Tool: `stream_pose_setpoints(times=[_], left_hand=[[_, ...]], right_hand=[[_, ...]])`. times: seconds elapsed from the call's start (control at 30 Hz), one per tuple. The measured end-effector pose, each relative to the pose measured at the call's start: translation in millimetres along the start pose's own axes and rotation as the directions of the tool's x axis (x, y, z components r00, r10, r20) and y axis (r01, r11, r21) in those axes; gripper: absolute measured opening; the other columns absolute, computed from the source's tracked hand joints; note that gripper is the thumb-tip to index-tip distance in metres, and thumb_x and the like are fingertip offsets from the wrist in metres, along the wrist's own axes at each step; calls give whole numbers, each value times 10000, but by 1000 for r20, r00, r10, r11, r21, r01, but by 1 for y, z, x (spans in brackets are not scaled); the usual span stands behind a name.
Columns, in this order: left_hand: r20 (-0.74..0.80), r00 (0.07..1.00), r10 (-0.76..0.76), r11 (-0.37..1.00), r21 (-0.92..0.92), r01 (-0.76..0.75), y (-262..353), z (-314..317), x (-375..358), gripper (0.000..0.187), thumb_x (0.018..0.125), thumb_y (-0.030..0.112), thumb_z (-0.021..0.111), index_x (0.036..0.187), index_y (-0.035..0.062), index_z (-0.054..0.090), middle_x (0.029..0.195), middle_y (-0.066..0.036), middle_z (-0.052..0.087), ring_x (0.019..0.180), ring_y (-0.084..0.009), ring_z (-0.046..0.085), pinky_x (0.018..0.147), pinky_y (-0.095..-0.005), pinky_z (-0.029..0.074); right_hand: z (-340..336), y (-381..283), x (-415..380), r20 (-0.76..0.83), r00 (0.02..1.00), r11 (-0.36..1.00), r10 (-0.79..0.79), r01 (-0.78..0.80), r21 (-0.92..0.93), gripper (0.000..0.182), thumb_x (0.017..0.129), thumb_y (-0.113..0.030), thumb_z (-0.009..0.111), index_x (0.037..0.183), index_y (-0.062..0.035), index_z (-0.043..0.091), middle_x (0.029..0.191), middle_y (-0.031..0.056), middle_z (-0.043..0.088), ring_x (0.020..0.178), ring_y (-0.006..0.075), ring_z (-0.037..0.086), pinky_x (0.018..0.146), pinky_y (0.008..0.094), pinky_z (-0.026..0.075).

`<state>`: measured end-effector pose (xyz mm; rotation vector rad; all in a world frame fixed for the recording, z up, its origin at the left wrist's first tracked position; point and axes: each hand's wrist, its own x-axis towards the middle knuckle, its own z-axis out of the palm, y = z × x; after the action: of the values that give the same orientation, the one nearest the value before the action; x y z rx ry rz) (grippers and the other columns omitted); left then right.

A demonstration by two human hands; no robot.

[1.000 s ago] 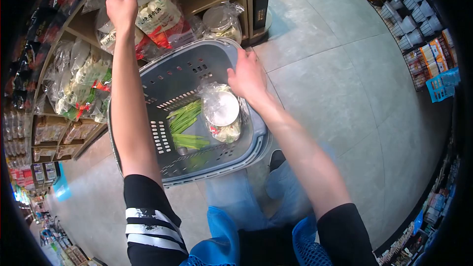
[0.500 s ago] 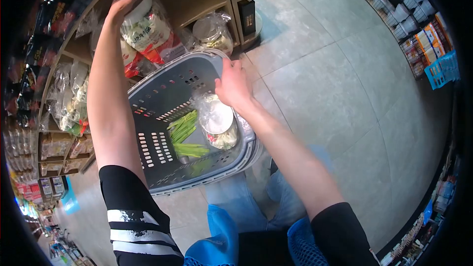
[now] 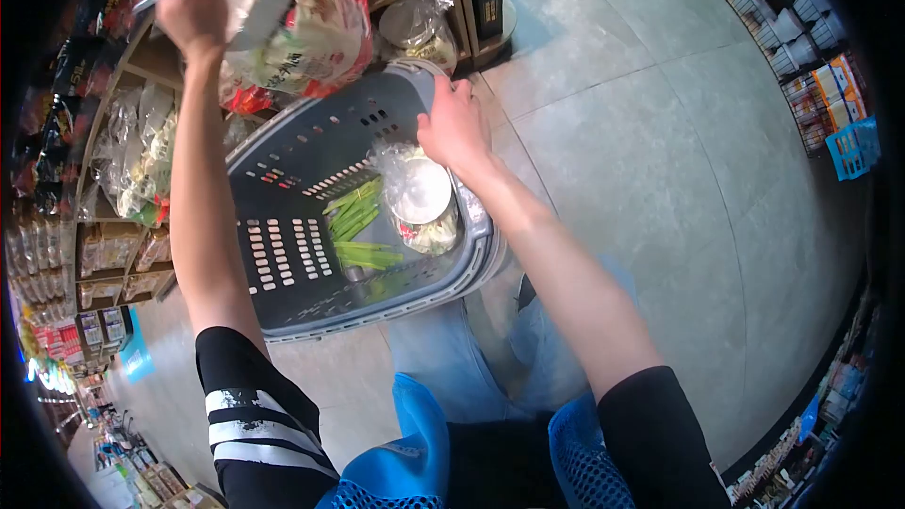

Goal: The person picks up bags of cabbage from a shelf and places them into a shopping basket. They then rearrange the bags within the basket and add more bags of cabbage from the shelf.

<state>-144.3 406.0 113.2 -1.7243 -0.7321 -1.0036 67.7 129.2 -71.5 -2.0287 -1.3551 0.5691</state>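
Lifting stock off the wooden shelf unit (image 3: 123, 226) at ten o'clock, judging by the raised load; likely calls next for lowering it into the free space at nine o'clock inside the grey perforated plastic basket (image 3: 283, 254), beside the green stalks (image 3: 356, 226) and the bagged clear tub with white lid (image 3: 422, 200). Right hand (image 3: 455, 127) at twelve o'clock, fingers curled over the basket rim, steadying. Left hand (image 3: 193, 14) at eleven o'clock, clenched on the clear plastic-wrapped bundle of white food packs (image 3: 302, 24), held above the basket.
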Motion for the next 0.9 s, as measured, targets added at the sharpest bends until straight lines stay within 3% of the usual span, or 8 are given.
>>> stream_pose_setpoints(times=[0.07, 0.2, 0.4, 0.47, 0.53, 0.6, 0.7, 0.9], left_hand=[[44, 972, -233, 967, -94, 236, -4, -50, 1, 181, 878, 206, 581, 837, 42, 645, 901, -130, 677, 766, -231, 666, 713, -361, 535], [105, 735, -670, 143, -953, 266, -36, -109, -17, 140, 904, 10, 605, 906, -87, 706, 1026, -185, 711, 883, -251, 711, 738, -329, 591], [222, 876, -427, 790, -380, 481, -86, -227, -90, 199, 896, -51, 628, 1084, -103, 670, 1116, -160, 689, 977, -272, 691, 848, -311, 585], [446, 659, -606, 138, -756, 639, -37, -262, -86, 241, 873, -57, 632, 1112, -68, 661, 1089, -113, 682, 951, -217, 673, 847, -284, 561], [655, 553, -516, -72, -676, 734, -27, -274, -119, 293, 832, -51, 649, 1124, -30, 664, 1138, -104, 655, 1000, -204, 646, 882, -306, 533], [675, 646, -356, 456, -478, 751, -28, -263, -149, 332, 800, -43, 650, 1128, 2, 679, 1167, -115, 652, 1036, -234, 643, 928, -352, 510], [567, 810, 147, 910, -399, 114, 10, -241, -130, 347, 756, -75, 621, 1076, 32, 703, 1047, -116, 678, 961, -286, 659, 885, -377, 507], [597, 797, 91, 857, -455, 243, 33, -217, -181, 230, 732, -62, 616, 941, 34, 633, 897, -153, 607, 754, -371, 628, 625, -431, 515]], right_hand=[[2, 1, 0, 1, 1000, 1000, 11, -11, 15, 523, 823, -151, 679, 1257, 3, 431, 1232, 301, 472, 1089, 472, 559, 911, 525, 480], [2, 3, 1, -18, 1000, 1000, -13, 13, 4, 527, 826, -159, 680, 1261, -1, 429, 1241, 313, 471, 1072, 493, 565, 900, 543, 476], [5, 3, 2, 1, 1000, 1000, 12, -12, 0, 519, 808, -150, 697, 1232, 18, 450, 1237, 296, 478, 1114, 465, 553, 925, 514, 490], [2, 1, 3, 10, 999, 999, 32, -32, -2, 514, 794, -139, 704, 1214, 32, 462, 1231, 294, 478, 1126, 459, 547, 937, 499, 495], [2, -1, 3, 23, 999, 999, 46, -46, -18, 508, 795, -137, 700, 1209, 36, 463, 1233, 293, 477, 1129, 457, 546, 943, 493, 494], [2, -2, 3, 23, 999, 999, 32, -31, -22, 510, 793, -132, 697, 1209, 42, 460, 1235, 293, 477, 1131, 457, 546, 943, 490, 495], [2, -1, 5, 30, 999, 999, 29, -29, -16, 520, 786, -127, 695, 1214, 47, 455, 1238, 297, 475, 1132, 455, 547, 946, 485, 495], [5, 2, 3, 13, 1000, 1000, 27, -27, -2, 546, 773, -127, 698, 1226, 48, 448, 1247, 307, 472, 1133, 455, 548, 949, 479, 494]])
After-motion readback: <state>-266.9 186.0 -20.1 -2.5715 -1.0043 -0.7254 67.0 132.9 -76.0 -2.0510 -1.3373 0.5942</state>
